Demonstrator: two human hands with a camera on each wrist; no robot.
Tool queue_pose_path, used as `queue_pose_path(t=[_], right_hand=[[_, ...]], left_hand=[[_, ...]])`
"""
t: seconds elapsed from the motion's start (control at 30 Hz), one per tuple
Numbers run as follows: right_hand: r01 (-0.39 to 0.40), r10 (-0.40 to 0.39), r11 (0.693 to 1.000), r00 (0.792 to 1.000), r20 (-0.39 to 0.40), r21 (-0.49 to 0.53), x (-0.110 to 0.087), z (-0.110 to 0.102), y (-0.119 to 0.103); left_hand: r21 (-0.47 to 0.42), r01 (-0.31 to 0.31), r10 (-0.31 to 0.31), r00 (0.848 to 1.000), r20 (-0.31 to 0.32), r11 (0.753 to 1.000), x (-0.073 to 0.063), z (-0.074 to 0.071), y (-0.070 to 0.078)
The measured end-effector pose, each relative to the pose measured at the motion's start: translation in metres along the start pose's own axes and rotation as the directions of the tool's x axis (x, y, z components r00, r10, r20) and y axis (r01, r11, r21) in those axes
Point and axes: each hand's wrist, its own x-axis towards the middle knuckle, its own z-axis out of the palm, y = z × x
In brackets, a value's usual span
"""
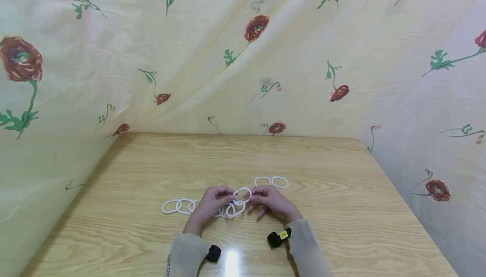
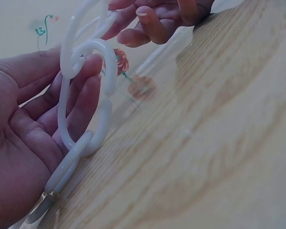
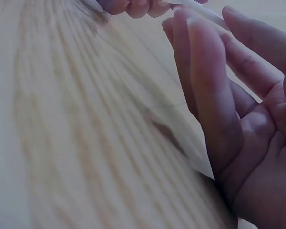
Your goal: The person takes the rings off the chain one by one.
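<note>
Both hands hold a white plastic chain link (image 1: 246, 188) up between their fingertips over the table. My left hand (image 1: 211, 204) pinches its left side, and my right hand (image 1: 274, 201) grips its right side between thumb and fingers. Below it hangs another white link (image 2: 62, 117), hooked through it, with a narrow gap in its side showing in the left wrist view. From there the chain (image 1: 169, 213) runs down and leftward behind my left hand, which hides its middle. In the right wrist view only a sliver of white link (image 3: 207, 13) shows at my right fingertips.
Two more white oval links (image 1: 287, 182) lie side by side on the wooden table (image 1: 326, 163), just beyond my right hand. Flowered cloth (image 1: 197, 49) hangs behind the table and along both sides. Black cameras (image 1: 214, 253) are strapped at both wrists.
</note>
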Motion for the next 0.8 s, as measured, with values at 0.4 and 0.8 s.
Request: queue_pose_path(t=[0.4,0.8], right_hand=[[0.022,-0.025,0.998,0.998,0.056,0.053,0.0003,0.0005,0.0021],[0.034,-0.038,0.999,0.993,0.113,0.041,-0.0003,-0.0005,0.0018]], left_hand=[[0.005,-0.001,0.001,1.000,-0.004,1.000,0.0013,0.0009,-0.0015],[0.021,-0.003,0.003,1.000,-0.018,1.000,0.0018,0.0007,-0.0020]])
